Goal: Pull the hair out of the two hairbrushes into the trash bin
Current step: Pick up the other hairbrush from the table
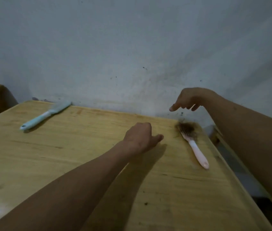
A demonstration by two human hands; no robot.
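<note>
On the wooden table (65, 164), your left hand (140, 137) and right hand (190, 99), both loosely curled and empty, near the hair-clogged pink brush (193, 144), ready to grip it; the blue brush (47, 114) lies far left.

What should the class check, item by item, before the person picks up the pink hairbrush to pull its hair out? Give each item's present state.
1. Pink hairbrush lies within reach on the table, near its right edge: ok.
2. Hair is there on its bristles to pull: ok.
3. Right hand is free, hovering above the brush head and holding nothing: ok.
4. Left hand is free, low over the table, left of the brush: ok.
5. Trash bin is in place to take the hair: cannot tell, none shows in this view.
6. Blue hairbrush lies out of the way at the far left: ok.
</note>
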